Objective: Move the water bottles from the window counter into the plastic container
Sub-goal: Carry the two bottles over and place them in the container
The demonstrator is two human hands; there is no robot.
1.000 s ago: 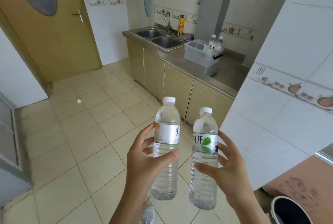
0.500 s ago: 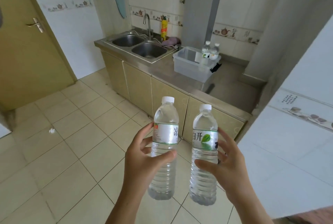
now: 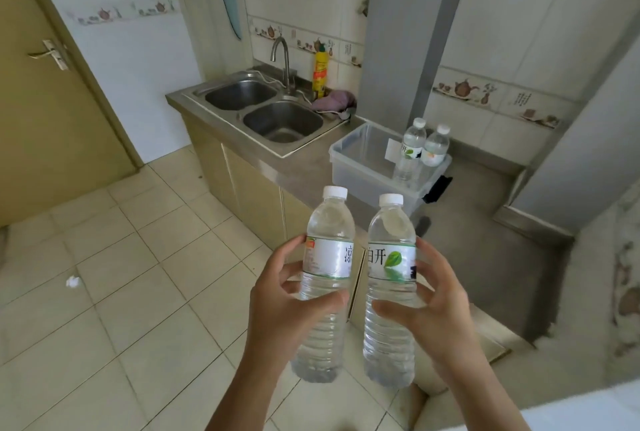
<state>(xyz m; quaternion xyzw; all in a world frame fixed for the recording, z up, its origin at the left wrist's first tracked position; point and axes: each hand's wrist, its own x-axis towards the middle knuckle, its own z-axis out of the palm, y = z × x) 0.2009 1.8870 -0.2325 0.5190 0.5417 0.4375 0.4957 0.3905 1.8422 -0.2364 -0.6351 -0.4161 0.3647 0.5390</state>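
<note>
I hold two clear water bottles upright in front of me, each with a white cap and a white label. My left hand (image 3: 282,309) grips the left bottle (image 3: 327,268) around its middle. My right hand (image 3: 436,313) grips the right bottle (image 3: 391,278), whose label shows a green leaf. Further ahead, a clear plastic container (image 3: 360,174) stands on the steel counter (image 3: 485,240). Two more water bottles (image 3: 420,150) stand upright in its right end.
A double steel sink (image 3: 263,112) with a tap lies left of the container, with a yellow bottle (image 3: 320,74) and a purple cloth (image 3: 334,101) behind it. Cabinets sit under the counter. A wooden door (image 3: 45,101) is at far left. A white scrap (image 3: 72,281) lies on the tiled floor.
The view has swung right and closed in on the counter, so the sink and container look larger. Both hands keep the same hold on their bottles, which stay upright.
</note>
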